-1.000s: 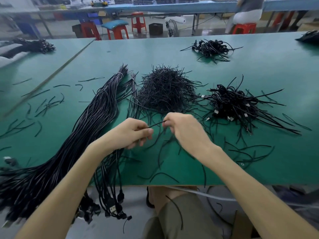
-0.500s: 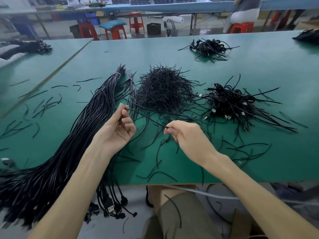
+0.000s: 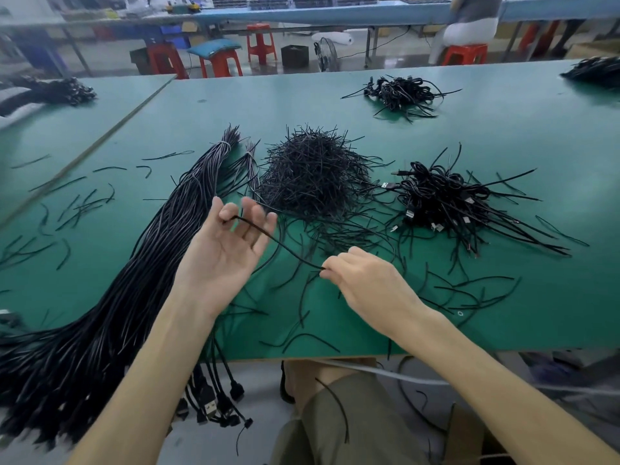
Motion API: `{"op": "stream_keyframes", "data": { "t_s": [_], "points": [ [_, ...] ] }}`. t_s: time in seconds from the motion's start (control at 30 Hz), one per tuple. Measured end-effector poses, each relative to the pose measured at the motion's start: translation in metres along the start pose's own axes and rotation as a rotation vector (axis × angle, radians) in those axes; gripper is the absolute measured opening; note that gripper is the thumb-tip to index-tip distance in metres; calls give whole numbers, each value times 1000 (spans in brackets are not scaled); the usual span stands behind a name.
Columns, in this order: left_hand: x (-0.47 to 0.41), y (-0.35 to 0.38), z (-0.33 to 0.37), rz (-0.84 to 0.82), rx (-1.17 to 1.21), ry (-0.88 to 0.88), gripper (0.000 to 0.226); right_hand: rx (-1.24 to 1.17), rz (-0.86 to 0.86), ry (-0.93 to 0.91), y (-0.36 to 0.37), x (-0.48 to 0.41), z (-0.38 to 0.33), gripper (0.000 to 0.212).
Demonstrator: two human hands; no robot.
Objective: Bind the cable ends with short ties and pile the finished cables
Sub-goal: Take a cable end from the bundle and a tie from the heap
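Observation:
A thin black tie (image 3: 278, 241) stretches between my hands above the green table (image 3: 503, 135). My left hand (image 3: 224, 250) is raised palm up and pinches the tie's far end with thumb and index finger, the other fingers spread. My right hand (image 3: 365, 280) pinches its near end. A long bundle of unbound black cables (image 3: 134, 263) lies at the left, its plugs hanging over the front edge. A heap of short ties (image 3: 312, 176) sits in the middle. A pile of bound cables (image 3: 446, 199) lies at the right.
Loose ties (image 3: 469, 290) are scattered over the table near the front and at the left. A second cable pile (image 3: 402, 92) lies at the back. Red stools (image 3: 221, 62) and a seated person (image 3: 473, 25) are beyond the table.
My left hand has lifted and turned palm up, drawing the tie out away from my right hand, which stays low near the table.

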State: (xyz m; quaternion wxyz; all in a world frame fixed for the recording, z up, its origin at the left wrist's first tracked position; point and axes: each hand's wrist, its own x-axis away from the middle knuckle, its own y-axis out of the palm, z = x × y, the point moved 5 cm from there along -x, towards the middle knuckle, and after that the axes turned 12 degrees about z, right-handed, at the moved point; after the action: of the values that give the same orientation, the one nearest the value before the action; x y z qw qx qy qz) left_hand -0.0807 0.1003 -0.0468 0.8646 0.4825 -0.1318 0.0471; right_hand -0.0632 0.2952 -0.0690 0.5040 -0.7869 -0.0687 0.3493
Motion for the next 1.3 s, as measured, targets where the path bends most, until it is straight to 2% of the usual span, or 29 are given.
{"op": "stream_keyframes", "data": {
  "t_s": [0.03, 0.07, 0.1, 0.23, 0.3, 0.37, 0.43, 0.5, 0.57, 0.67, 0.73, 0.8, 0.87, 0.9, 0.97, 1.03, 1.07, 1.1, 1.13, 1.2, 1.27, 1.3],
  "points": [
    [7, 6, -1, -76, -28, -31, 41, 31, -11, 8, -1, -1, 3, 39],
    [16, 11, -1, -150, -154, -31, 44, 33, -21, 38, -3, -4, 7, 45],
    [25, 15, -2, -224, -380, 11, 47, 0, -24, 85, -6, -7, 14, 49],
    [48, 12, -23, -473, -1608, 287, 51, -289, 12, 266, -17, -23, 32, 62],
    [40, 1, -32, -405, -1938, 328, 47, -434, 101, 290, -24, -29, 28, 64],
    [28, -5, -32, -212, -1899, 405, 44, -534, 167, 305, -29, -32, 17, 67],
    [22, -6, -28, -78, -1670, 563, 32, -594, 192, 310, -30, -31, 2, 67],
    [22, -5, -26, -38, -1416, 646, 40, -659, 215, 298, -29, -28, -16, 65],
    [25, -3, -36, -71, -1032, 467, 52, -722, 249, 276, -26, -26, -32, 63],
    [24, 13, -47, -77, -508, 185, 58, -767, 265, 261, -16, -23, -46, 60],
    [23, 19, -42, -30, -199, 93, 51, -770, 235, 271, -6, -19, -46, 62],
    [26, 24, -27, -7, -26, 71, 35, -749, 204, 290, 3, -13, -38, 67],
    [32, 24, -13, -61, -25, 70, 35, -698, 201, 316, 6, -11, -23, 73],
    [36, 23, -6, -106, -128, 79, 39, -657, 212, 332, 4, -12, -14, 73],
    [45, 20, -1, -208, -644, 200, 46, -562, 233, 356, -3, -18, 3, 69],
    [48, 14, -14, -295, -1377, 370, 47, -469, 243, 347, -10, -28, 11, 67],
    [48, 9, -22, -297, -1689, 450, 46, -432, 250, 332, -12, -32, 10, 67],
    [45, 5, -26, -235, -1877, 553, 42, -411, 260, 311, -14, -36, 6, 68],
    [43, 4, -26, -128, -1906, 657, 35, -408, 273, 290, -15, -38, -2, 69],
    [41, 0, -20, 46, -1645, 763, 26, -462, 287, 278, -11, -37, -21, 70],
    [37, -2, -19, 97, -1344, 711, 28, -558, 292, 299, -6, -35, -36, 71],
    [36, -3, -22, 97, -1185, 624, 33, -599, 306, 308, -5, -33, -41, 71]
  ]
}}
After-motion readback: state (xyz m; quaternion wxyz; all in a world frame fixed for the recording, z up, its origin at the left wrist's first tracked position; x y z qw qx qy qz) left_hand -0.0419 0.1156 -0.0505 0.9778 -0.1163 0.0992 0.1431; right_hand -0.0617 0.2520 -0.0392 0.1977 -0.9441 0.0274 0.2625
